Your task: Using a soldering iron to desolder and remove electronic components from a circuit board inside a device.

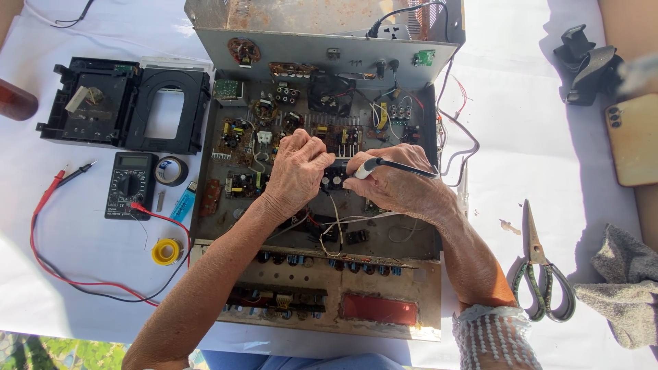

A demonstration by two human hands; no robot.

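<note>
Centrally, right hand point(401, 186) grips soldering iron point(397, 166); left hand point(296, 171) pinches inside crowded chassis point(205, 205).

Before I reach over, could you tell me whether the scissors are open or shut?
Shut: the scissors lie with blades together.

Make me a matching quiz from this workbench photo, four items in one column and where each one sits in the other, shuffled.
Things:
1. scissors
2. multimeter
3. solder spool
4. soldering iron

Places:
A. in the right hand, over the open chassis
B. right of the chassis, on the white cloth
C. left of the chassis, beside a tape roll
D. below the multimeter, near the red lead

Pairs: 1-B, 2-C, 3-D, 4-A
</note>
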